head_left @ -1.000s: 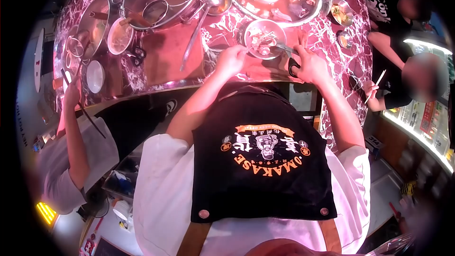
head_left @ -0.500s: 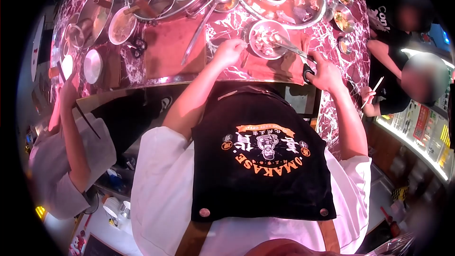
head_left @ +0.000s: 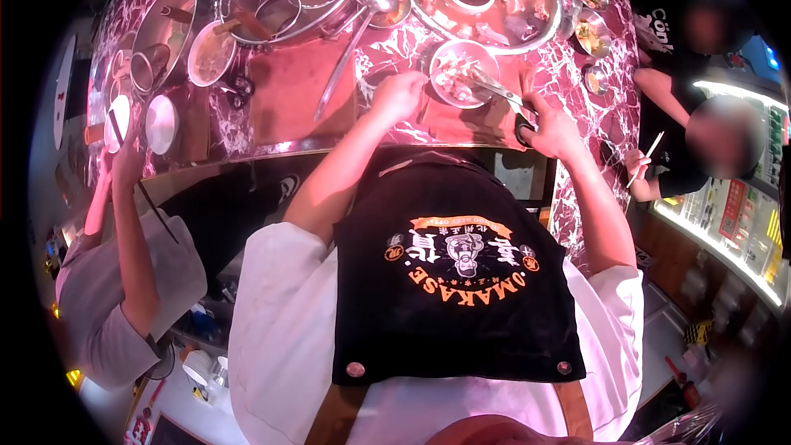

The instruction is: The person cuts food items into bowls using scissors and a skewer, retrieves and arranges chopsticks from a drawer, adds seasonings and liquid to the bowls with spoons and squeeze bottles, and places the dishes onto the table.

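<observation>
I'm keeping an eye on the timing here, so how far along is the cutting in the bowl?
Partway, it seems. Small pale pieces already lie in the bowl. In hand: the right hand holds scissors, blades among the pieces; the left hand is near the rim. Perhaps more snipping is left, but the pieces are too small to judge.

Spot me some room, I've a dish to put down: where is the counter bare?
The left brown mat, between the black scissors and long ladle; also a narrow marble strip between the right mat and small bowls. Crowded: the far side, with pots, and the left end, with bowls.
</observation>
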`<state>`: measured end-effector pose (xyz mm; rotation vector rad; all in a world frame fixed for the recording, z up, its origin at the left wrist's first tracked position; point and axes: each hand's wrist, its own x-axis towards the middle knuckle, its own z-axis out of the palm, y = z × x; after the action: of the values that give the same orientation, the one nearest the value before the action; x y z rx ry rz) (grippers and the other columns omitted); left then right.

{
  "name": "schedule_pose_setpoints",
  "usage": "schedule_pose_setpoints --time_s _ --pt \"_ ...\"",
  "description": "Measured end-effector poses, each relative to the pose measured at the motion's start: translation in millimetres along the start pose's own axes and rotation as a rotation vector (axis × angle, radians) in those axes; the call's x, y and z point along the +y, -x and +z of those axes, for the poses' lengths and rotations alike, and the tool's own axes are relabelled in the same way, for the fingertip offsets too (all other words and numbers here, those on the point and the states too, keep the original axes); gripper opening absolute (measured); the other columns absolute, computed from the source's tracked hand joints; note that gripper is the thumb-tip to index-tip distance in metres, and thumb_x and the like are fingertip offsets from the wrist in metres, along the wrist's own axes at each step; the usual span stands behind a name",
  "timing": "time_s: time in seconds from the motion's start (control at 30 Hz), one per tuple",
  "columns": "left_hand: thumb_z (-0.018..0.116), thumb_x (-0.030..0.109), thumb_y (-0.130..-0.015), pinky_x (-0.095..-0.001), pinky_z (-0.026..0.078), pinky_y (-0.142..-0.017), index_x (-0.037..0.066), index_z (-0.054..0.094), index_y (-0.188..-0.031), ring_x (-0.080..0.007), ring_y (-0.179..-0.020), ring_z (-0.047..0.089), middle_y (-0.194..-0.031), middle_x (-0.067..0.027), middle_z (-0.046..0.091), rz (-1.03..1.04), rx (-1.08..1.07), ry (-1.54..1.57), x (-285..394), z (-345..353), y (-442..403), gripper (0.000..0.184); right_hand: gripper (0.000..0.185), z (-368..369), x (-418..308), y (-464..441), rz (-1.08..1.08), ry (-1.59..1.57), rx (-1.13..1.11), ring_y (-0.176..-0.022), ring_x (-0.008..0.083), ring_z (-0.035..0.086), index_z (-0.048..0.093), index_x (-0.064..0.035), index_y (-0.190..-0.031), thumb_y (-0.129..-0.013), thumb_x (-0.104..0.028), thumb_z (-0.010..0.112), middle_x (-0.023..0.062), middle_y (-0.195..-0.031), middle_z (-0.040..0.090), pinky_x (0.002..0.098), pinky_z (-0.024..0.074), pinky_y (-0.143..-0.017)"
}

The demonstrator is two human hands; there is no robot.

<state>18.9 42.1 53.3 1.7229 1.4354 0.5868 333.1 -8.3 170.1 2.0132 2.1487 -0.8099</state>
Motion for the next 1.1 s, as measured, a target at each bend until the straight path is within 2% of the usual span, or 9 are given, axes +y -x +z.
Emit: schedule_pose_setpoints --time_s 0.2,0.33,0.5,0.6,0.73,0.8,0.93,1.0,1.1 --pt "0.055 0.022 -0.092 -0.0462 0.053 -0.077 0.014 0.071 -0.105 -0.036 -0.087 0.068 -0.093 -0.0172 0.07 -0.007 -0.032 -0.223 19 -8 -5 0.022 0.05 21 4 -15 0.008 -0.024 -0.003 -0.093 0.0431 0.065 0.052 -0.0143 -0.126 -0.078 -0.019 0.066 0.0247 -0.096 0.068 0.0506 0.0521 -0.079" --pt "0.051 0.021 -0.09 -0.05 0.053 -0.077 0.012 0.07 -0.099 -0.039 -0.086 0.068 -0.089 -0.0192 0.07 -0.006 -0.111 -0.441 32 -26 -20 0.022 0.052 -12 0 32 0.083 0.054 0.068 -0.094 0.04 0.066 0.052 -0.0167 -0.127 -0.077 -0.013 0.065 0.0196 -0.107 0.067 0.0495 0.0537 -0.079" --pt "0.053 0.012 -0.083 -0.0517 0.052 -0.075 0.008 0.069 -0.092 -0.039 -0.085 0.068 -0.086 -0.0187 0.07 0.177 -0.261 -0.652 69 -51 -44 0.018 0.057 -20 -12 30 -0.179 0.186 0.278 -0.099 0.0317 0.064 0.053 -0.0117 -0.126 -0.071 -0.008 0.068 0.0113 -0.105 0.063 0.0418 0.0539 -0.081" --pt "0.054 0.01 -0.08 -0.0508 0.052 -0.077 0.007 0.07 -0.094 -0.0386 -0.088 0.068 -0.09 -0.0204 0.069 0.099 -0.391 -0.699 101 -64 -51 0.021 0.052 2 -19 5 -0.24 0.254 0.284 -0.094 0.0305 0.065 0.053 -0.0089 -0.126 -0.075 -0.006 0.064 0.0121 -0.1 0.062 0.0415 0.0535 -0.081" --pt "0.053 0.012 -0.083 -0.0473 0.053 -0.081 0.007 0.071 -0.096 -0.0375 -0.091 0.067 -0.096 -0.0191 0.07 0.091 -0.445 -0.738 106 -84 -52 0.023 0.051 14 8 -8 -0.199 0.28 0.313 -0.094 0.0318 0.065 0.055 -0.0134 -0.123 -0.074 -0.008 0.067 0.0123 -0.098 0.062 0.0431 0.0531 -0.08" --pt "0.053 0.014 -0.085 -0.0462 0.053 -0.081 0.007 0.071 -0.096 -0.0366 -0.092 0.067 -0.097 -0.0174 0.07 0.093 -0.444 -0.729 91 -95 -50 0.023 0.051 -4 10 8 -0.03 0.092 0.173 -0.095 0.035 0.065 0.055 -0.0145 -0.124 -0.074 -0.01 0.066 0.0149 -0.101 0.064 0.0447 0.0528 -0.081" --pt "0.055 0.023 -0.089 -0.0444 0.052 -0.08 0.01 0.071 -0.1 -0.0349 -0.092 0.066 -0.097 -0.014 0.07 0.024 -0.192 -0.429 80 -93 -56 0.023 0.055 -43 50 -2 0.099 -0.139 0.112 -0.1 0.037 0.066 0.055 -0.0116 -0.128 -0.074 -0.018 0.067 0.0212 -0.107 0.067 0.0468 0.0517 -0.086" --pt "0.055 0.024 -0.09 -0.044 0.052 -0.081 0.014 0.071 -0.105 -0.0348 -0.094 0.066 -0.098 -0.0139 0.07 -0.057 -0.175 -0.477 89 -78 -81 0.024 0.049 -54 66 -34 0.145 0.005 0.134 -0.099 0.0375 0.066 0.057 -0.0105 -0.125 -0.077 -0.019 0.065 0.0221 -0.105 0.068 0.0464 0.0521 -0.086" --pt "0.053 0.019 -0.087 -0.0451 0.053 -0.084 0.017 0.072 -0.107 -0.0335 -0.098 0.068 -0.1 -0.0146 0.071 0.048 -0.211 -0.654 99 -29 -142 0.027 0.041 -74 62 -90 0.208 0.201 -0.018 -0.098 0.0374 0.066 0.06 -0.0074 -0.12 -0.081 -0.022 0.061 0.0231 -0.101 0.069 0.0463 0.0521 -0.087"
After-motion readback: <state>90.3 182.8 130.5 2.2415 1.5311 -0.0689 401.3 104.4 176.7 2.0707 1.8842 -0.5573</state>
